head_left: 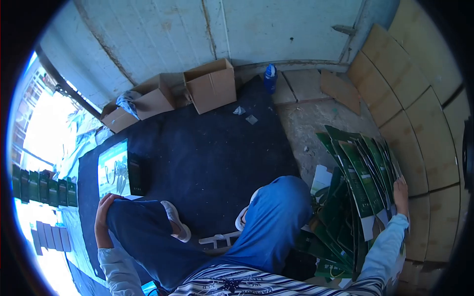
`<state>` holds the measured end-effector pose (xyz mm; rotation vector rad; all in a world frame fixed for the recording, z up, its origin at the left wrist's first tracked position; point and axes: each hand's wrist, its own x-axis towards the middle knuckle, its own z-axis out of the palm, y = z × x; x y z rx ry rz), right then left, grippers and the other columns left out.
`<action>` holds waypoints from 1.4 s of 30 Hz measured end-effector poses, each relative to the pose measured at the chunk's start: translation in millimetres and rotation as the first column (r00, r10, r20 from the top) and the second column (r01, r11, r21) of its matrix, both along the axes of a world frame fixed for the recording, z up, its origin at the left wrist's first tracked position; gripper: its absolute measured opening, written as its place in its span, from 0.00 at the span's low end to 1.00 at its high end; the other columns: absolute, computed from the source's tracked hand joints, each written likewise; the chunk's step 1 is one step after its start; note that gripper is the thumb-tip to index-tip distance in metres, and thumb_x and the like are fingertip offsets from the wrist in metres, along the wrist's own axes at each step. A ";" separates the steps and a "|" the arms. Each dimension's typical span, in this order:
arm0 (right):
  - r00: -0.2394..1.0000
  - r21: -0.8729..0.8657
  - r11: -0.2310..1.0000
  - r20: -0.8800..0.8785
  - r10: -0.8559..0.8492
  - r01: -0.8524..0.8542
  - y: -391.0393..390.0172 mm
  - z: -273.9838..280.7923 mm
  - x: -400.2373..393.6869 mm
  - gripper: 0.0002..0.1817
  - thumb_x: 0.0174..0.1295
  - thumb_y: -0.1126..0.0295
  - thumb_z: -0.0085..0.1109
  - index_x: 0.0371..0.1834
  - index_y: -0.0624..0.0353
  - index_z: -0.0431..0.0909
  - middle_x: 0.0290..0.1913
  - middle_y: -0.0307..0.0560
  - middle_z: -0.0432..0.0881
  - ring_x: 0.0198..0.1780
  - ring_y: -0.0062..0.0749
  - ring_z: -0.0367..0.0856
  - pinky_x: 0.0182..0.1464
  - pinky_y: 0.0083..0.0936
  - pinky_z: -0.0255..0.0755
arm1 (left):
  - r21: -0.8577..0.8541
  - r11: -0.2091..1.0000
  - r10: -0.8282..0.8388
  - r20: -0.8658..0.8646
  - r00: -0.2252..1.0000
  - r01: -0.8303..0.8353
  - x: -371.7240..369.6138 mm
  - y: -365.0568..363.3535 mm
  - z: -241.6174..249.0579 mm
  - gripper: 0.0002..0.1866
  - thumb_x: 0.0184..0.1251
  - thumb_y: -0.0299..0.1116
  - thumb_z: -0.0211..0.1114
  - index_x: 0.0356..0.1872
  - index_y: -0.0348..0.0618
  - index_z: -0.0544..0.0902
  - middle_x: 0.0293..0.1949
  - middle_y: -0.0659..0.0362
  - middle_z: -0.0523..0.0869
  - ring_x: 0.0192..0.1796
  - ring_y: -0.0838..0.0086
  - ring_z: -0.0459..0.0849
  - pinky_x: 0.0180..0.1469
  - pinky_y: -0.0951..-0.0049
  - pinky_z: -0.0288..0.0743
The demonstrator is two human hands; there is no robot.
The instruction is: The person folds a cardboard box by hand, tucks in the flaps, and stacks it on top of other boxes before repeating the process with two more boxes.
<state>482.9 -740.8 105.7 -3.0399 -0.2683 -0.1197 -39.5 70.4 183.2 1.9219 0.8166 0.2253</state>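
Note:
My left hand (103, 211) rests on my left knee, fingers laid over it and holding nothing. Close to its fingertips stands a box (114, 170) with a bright printed face and a dark green side. On my right, my right hand (401, 195) grips the outer edge of a leaning stack of flattened green boxes (363, 172); part of its fingers is hidden. More flat green boxes (340, 222) lie fanned out beside my right knee, some with white flaps showing.
A black mat (212, 153) covers the floor ahead. Open cardboard boxes (212, 89) and a blue bottle (270, 78) stand by the wall. Stacked cartons (419, 133) line the right side. Rows of green boxes (47, 190) stand at far left. A low stool (217, 240) shows between my legs.

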 end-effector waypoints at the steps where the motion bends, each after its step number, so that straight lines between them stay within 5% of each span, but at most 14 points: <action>1: 0.998 0.014 0.999 0.055 0.034 -0.035 24.4 23.3 -35.6 0.20 0.66 0.66 0.40 0.51 0.72 0.74 0.59 0.62 0.72 0.60 0.56 0.69 0.64 0.40 0.60 | -0.004 1.000 0.001 0.002 1.000 -0.001 0.7 1.6 -1.1 0.19 0.71 0.37 0.47 0.36 0.33 0.83 0.37 0.54 0.84 0.43 0.66 0.81 0.55 0.71 0.68; 4: 0.960 0.033 0.983 0.222 0.169 -0.181 108.3 83.9 -138.4 0.17 0.65 0.69 0.46 0.52 0.69 0.72 0.59 0.58 0.72 0.58 0.56 0.69 0.62 0.41 0.60 | -0.020 1.000 0.014 0.023 1.000 -0.014 3.3 5.9 -6.1 0.19 0.71 0.37 0.47 0.36 0.33 0.83 0.37 0.54 0.84 0.43 0.66 0.81 0.55 0.71 0.68; 7: 0.930 0.127 0.972 0.339 0.146 -0.198 143.3 69.6 -192.9 0.16 0.58 0.77 0.54 0.51 0.66 0.72 0.57 0.56 0.73 0.59 0.54 0.69 0.62 0.40 0.61 | -0.042 0.999 0.020 0.050 0.999 -0.018 8.9 12.7 -14.0 0.19 0.71 0.37 0.47 0.36 0.33 0.82 0.37 0.54 0.84 0.43 0.67 0.81 0.55 0.71 0.68; 10: 0.884 0.191 0.968 0.464 0.058 -0.163 181.6 50.4 -191.6 0.25 0.50 0.84 0.57 0.55 0.64 0.72 0.56 0.55 0.74 0.58 0.53 0.70 0.61 0.41 0.65 | -0.060 0.998 0.033 0.076 0.997 -0.028 8.6 14.1 -20.2 0.19 0.71 0.37 0.46 0.36 0.33 0.82 0.37 0.54 0.84 0.43 0.67 0.81 0.55 0.71 0.68; 15: 0.906 -0.106 0.974 0.358 0.227 -0.202 153.5 7.9 -134.2 0.22 0.53 0.78 0.55 0.55 0.58 0.75 0.53 0.51 0.78 0.55 0.49 0.74 0.58 0.39 0.68 | -0.079 0.996 0.059 0.116 0.991 -0.050 -10.4 17.5 -23.2 0.19 0.72 0.37 0.46 0.36 0.33 0.82 0.37 0.54 0.83 0.43 0.67 0.81 0.55 0.71 0.68; 18: 0.885 -0.144 0.972 0.404 0.231 -0.188 167.7 49.3 -119.9 0.20 0.57 0.77 0.50 0.53 0.52 0.78 0.51 0.47 0.81 0.52 0.44 0.78 0.55 0.36 0.72 | -0.050 0.998 0.050 0.134 0.990 -0.044 -19.0 19.5 -23.1 0.19 0.72 0.37 0.46 0.36 0.33 0.82 0.37 0.54 0.83 0.43 0.67 0.81 0.55 0.71 0.68; 22: 0.728 -0.016 0.897 0.578 0.369 -0.441 251.5 181.8 -140.5 0.13 0.66 0.64 0.54 0.46 0.62 0.81 0.43 0.54 0.83 0.44 0.50 0.81 0.45 0.36 0.74 | 0.216 0.959 0.208 -0.085 0.974 -0.186 -32.1 27.7 -19.8 0.17 0.69 0.40 0.54 0.38 0.33 0.81 0.37 0.56 0.83 0.43 0.67 0.81 0.53 0.72 0.70; 24: 0.776 0.114 0.915 0.577 0.256 -0.386 277.5 233.2 -143.3 0.18 0.66 0.60 0.56 0.42 0.68 0.79 0.32 0.62 0.81 0.31 0.53 0.79 0.35 0.38 0.71 | 0.622 0.749 0.208 0.107 0.972 -0.228 -15.9 4.0 -13.9 0.13 0.62 0.32 0.63 0.44 0.34 0.79 0.39 0.50 0.84 0.43 0.61 0.82 0.50 0.66 0.72; 25: 0.823 0.318 0.881 0.553 0.128 -0.350 297.1 255.3 -147.4 0.19 0.65 0.58 0.57 0.40 0.69 0.79 0.29 0.60 0.81 0.29 0.43 0.78 0.34 0.35 0.69 | 0.613 0.772 0.134 0.102 0.986 -0.168 1.2 -11.5 4.6 0.15 0.61 0.32 0.65 0.46 0.34 0.79 0.42 0.48 0.83 0.46 0.57 0.82 0.52 0.65 0.72; 27: 0.793 0.451 0.772 0.599 0.110 -0.447 324.6 293.9 -148.6 0.21 0.64 0.57 0.59 0.40 0.71 0.79 0.32 0.52 0.83 0.35 0.28 0.79 0.41 0.28 0.71 | 0.603 0.792 -0.005 0.161 0.987 -0.095 32.3 -24.3 5.2 0.16 0.59 0.32 0.66 0.46 0.35 0.79 0.44 0.47 0.82 0.50 0.55 0.80 0.53 0.65 0.72; 30: 0.753 0.589 0.565 0.652 0.090 -0.578 363.8 324.8 -141.8 0.24 0.64 0.58 0.60 0.50 0.72 0.77 0.48 0.48 0.82 0.48 0.26 0.77 0.53 0.22 0.67 | 0.540 0.831 -0.247 0.141 0.959 0.135 80.1 -36.6 1.1 0.20 0.59 0.36 0.67 0.50 0.36 0.77 0.47 0.47 0.80 0.50 0.56 0.81 0.52 0.64 0.74; 32: 0.709 0.639 0.340 0.692 0.140 -0.690 391.8 328.5 -133.2 0.25 0.64 0.59 0.61 0.53 0.72 0.76 0.52 0.48 0.80 0.52 0.26 0.75 0.56 0.22 0.65 | 0.412 0.889 -0.261 0.104 0.960 0.197 105.0 -36.0 -12.6 0.23 0.62 0.37 0.65 0.55 0.38 0.75 0.49 0.49 0.79 0.49 0.65 0.82 0.52 0.67 0.75; 37: 0.719 0.730 -0.034 0.679 0.151 -0.682 457.8 322.5 -143.0 0.25 0.63 0.63 0.63 0.55 0.73 0.74 0.54 0.48 0.78 0.55 0.28 0.75 0.57 0.23 0.65 | 0.363 0.917 -0.198 0.062 0.978 0.163 115.1 -22.6 -47.7 0.25 0.61 0.41 0.65 0.55 0.36 0.74 0.52 0.47 0.78 0.50 0.61 0.82 0.53 0.66 0.75; 42: 0.843 0.861 0.018 0.494 0.210 -0.509 522.6 289.9 -131.1 0.23 0.59 0.61 0.65 0.47 0.72 0.77 0.47 0.49 0.81 0.47 0.29 0.78 0.49 0.26 0.70 | 0.585 0.804 -0.243 0.164 0.956 0.103 108.0 -43.9 -35.3 0.29 0.60 0.45 0.66 0.57 0.39 0.72 0.54 0.48 0.76 0.55 0.59 0.79 0.56 0.62 0.73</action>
